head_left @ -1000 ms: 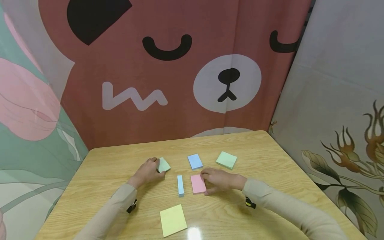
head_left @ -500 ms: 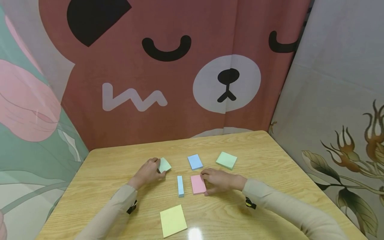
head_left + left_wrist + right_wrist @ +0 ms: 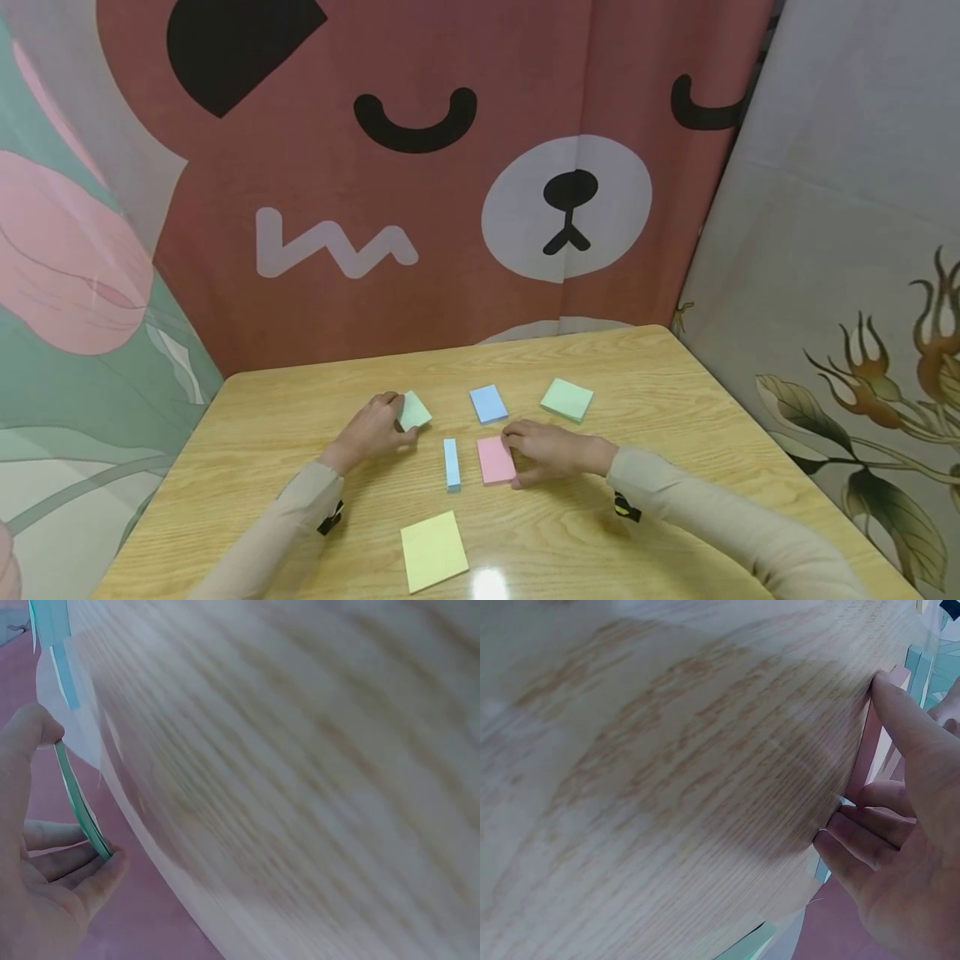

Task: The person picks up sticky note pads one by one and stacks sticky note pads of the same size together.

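Note:
My left hand point(image 3: 369, 431) pinches a pale green sticky note pad point(image 3: 415, 412) between thumb and fingers, at the left of the table. The left wrist view shows that green pad point(image 3: 77, 796) edge-on and slightly bowed, thumb at one end and fingertips at the other. Near the middle, my right hand point(image 3: 553, 452) holds a pink sticky note pad point(image 3: 494, 460) by its right side. Seen from the right wrist, the thumb is at one end of the pink pad point(image 3: 865, 746) and the fingers bend at its other end. A narrow light blue pad point(image 3: 452, 463) lies between the hands.
Beyond the right hand lie a blue pad point(image 3: 489, 403) and another green pad point(image 3: 567, 399). A larger yellow pad point(image 3: 434, 552) is nearest the front. The wooden table point(image 3: 600, 542) ends at a curtain point(image 3: 420, 308) printed with a bear.
The left hand and its green pad have shifted slightly to the right, and the pad has turned a little. The right hand and the other pads have stayed in place.

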Action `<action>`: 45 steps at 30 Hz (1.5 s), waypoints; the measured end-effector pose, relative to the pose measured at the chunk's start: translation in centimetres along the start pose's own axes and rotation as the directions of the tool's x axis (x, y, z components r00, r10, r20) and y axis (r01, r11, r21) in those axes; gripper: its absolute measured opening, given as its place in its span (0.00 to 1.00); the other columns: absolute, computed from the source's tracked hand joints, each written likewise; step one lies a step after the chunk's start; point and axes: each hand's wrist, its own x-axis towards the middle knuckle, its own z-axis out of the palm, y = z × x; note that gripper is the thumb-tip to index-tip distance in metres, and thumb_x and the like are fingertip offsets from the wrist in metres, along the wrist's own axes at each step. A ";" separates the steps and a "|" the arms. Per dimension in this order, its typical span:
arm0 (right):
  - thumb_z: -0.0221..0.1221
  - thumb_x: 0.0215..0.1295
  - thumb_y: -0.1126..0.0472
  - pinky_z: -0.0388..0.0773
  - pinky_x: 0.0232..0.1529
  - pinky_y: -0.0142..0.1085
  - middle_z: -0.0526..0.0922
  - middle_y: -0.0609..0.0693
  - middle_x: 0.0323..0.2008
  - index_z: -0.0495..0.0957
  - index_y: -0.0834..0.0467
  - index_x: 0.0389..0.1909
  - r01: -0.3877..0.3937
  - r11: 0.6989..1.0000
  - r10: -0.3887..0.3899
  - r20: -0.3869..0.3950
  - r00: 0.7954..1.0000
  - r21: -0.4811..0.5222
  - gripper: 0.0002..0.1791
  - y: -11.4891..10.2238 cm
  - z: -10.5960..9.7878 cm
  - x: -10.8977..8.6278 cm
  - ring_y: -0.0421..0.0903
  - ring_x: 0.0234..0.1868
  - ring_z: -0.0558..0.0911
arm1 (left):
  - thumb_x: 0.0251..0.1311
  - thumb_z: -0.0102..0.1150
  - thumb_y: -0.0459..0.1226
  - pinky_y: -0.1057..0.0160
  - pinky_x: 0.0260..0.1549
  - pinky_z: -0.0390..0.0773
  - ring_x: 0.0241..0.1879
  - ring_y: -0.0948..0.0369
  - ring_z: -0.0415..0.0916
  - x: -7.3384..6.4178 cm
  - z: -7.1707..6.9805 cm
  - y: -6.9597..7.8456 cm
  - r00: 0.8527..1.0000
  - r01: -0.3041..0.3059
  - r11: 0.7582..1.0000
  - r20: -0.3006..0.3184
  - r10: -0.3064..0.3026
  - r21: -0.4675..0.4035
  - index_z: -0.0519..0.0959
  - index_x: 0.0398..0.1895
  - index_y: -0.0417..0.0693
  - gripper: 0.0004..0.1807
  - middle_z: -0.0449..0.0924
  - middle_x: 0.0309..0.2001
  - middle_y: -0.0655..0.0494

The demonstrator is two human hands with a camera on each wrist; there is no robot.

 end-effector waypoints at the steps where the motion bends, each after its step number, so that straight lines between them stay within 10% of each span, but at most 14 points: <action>1: 0.59 0.67 0.38 0.72 0.60 0.42 0.68 0.56 0.66 0.69 0.63 0.67 0.001 1.000 -0.001 0.000 1.000 -0.001 0.39 0.0 0.0 0.0 0.51 0.66 0.69 | 0.57 0.68 0.45 0.59 0.32 0.78 0.39 0.52 0.76 0.0 0.0 0.1 1.000 -0.001 1.000 -0.003 0.001 -0.003 0.75 0.53 0.27 0.31 0.77 0.50 0.36; 45: 0.58 0.68 0.40 0.68 0.64 0.43 0.66 0.61 0.66 0.61 0.70 0.68 0.022 0.998 -0.019 -0.055 0.998 0.055 0.42 0.3 1.0 -0.1 0.53 0.66 0.67 | 0.56 0.69 0.44 0.61 0.32 0.80 0.41 0.51 0.77 0.7 -0.5 1.2 0.995 -0.089 0.996 -0.057 0.088 -0.018 0.75 0.55 0.26 0.32 0.77 0.51 0.35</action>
